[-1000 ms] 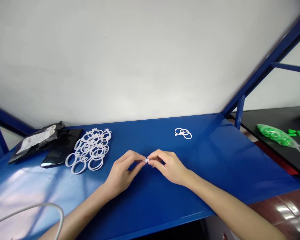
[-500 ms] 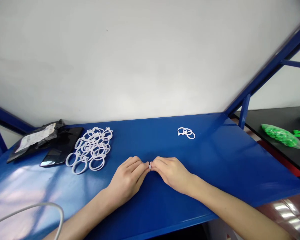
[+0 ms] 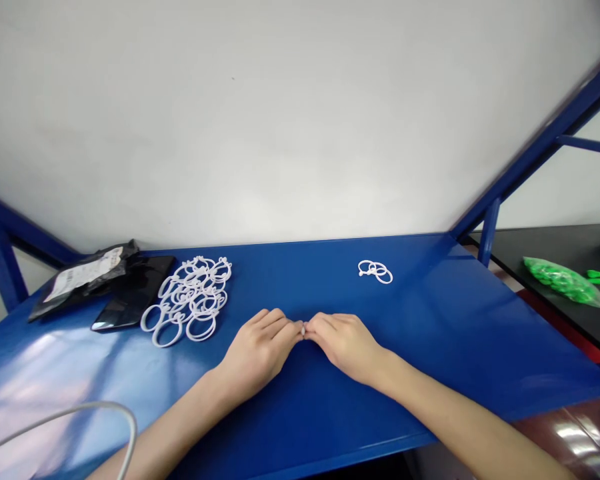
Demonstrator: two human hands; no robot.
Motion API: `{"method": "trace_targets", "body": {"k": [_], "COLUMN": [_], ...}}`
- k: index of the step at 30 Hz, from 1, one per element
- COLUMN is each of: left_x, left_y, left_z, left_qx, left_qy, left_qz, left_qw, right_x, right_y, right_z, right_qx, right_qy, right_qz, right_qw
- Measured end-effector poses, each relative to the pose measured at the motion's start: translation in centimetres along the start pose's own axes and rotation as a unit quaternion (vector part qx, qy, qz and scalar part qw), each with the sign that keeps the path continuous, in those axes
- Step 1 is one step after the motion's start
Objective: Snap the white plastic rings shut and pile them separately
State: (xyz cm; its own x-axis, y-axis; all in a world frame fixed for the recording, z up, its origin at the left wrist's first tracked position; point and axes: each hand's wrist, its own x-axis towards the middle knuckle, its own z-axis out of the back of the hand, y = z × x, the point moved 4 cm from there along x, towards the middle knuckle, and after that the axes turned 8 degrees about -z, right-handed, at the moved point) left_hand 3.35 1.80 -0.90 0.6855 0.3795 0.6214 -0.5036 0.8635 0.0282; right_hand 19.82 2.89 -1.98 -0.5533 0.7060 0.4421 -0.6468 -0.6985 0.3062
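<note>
My left hand (image 3: 263, 350) and my right hand (image 3: 347, 347) meet over the middle of the blue table, fingertips almost touching. Both are closed in a pinch on a small white piece (image 3: 303, 330), which looks like a white plastic curtain ring; the fingers hide most of it. Left of my hands lies a heap of white curtain rings (image 3: 190, 297), each with a small eyelet. Farther back on the right, a few more white rings (image 3: 376, 271) lie overlapping.
A black plastic parcel (image 3: 87, 277) with a white label and a black phone (image 3: 117, 312) lie at the left. A grey cable (image 3: 80, 408) loops at the lower left. Beyond the blue frame bar (image 3: 490, 230), a bag of green pieces (image 3: 565, 282) sits on a black surface.
The view has shifted slightly, so the things on the table appear a little farther right and lower. My hands keep their pinch, and less of the white piece shows between the fingertips.
</note>
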Motion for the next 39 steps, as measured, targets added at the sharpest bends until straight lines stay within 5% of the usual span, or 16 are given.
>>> {"method": "trace_targets", "body": {"k": [6, 12, 19, 26, 29, 31, 35, 39], "left_x": [-2.2, -5.7, -5.5, -3.6, -2.6, -2.2, -1.6, -1.0], "left_y": [6.2, 12.3, 11.8, 9.1, 8.1, 7.5, 5.2, 2.3], "left_z": [1.0, 2.3, 2.6, 3.7, 4.2, 3.8, 1.5, -0.4], "left_qx": [0.159, 0.307, 0.323, 0.301, 0.201, 0.036, -0.305, -0.430], "left_qy": [0.049, 0.155, 0.166, 0.125, 0.058, 0.031, 0.042, 0.065], "left_qz": [0.161, 0.307, 0.307, 0.282, 0.293, 0.327, 0.396, 0.384], "left_qw": [0.973, 0.888, 0.880, 0.903, 0.933, 0.944, 0.865, 0.815], "right_x": [1.0, 0.3, 0.2, 0.9, 0.8, 0.7, 0.7, 0.6], "right_y": [-4.2, -10.9, -11.6, -6.2, -4.2, -3.4, -2.8, -1.9], "right_z": [2.1, 5.0, 5.3, 2.5, 1.0, 0.5, 0.8, 1.6], "right_qx": [0.008, -0.144, -0.169, -0.058, 0.026, 0.070, 0.155, 0.212], "right_qy": [-0.067, -0.101, -0.085, -0.019, 0.045, 0.064, 0.048, 0.017], "right_qz": [-0.084, -0.320, -0.366, -0.243, -0.188, -0.170, -0.176, -0.180], "right_qw": [0.994, 0.931, 0.911, 0.968, 0.981, 0.981, 0.971, 0.960]}}
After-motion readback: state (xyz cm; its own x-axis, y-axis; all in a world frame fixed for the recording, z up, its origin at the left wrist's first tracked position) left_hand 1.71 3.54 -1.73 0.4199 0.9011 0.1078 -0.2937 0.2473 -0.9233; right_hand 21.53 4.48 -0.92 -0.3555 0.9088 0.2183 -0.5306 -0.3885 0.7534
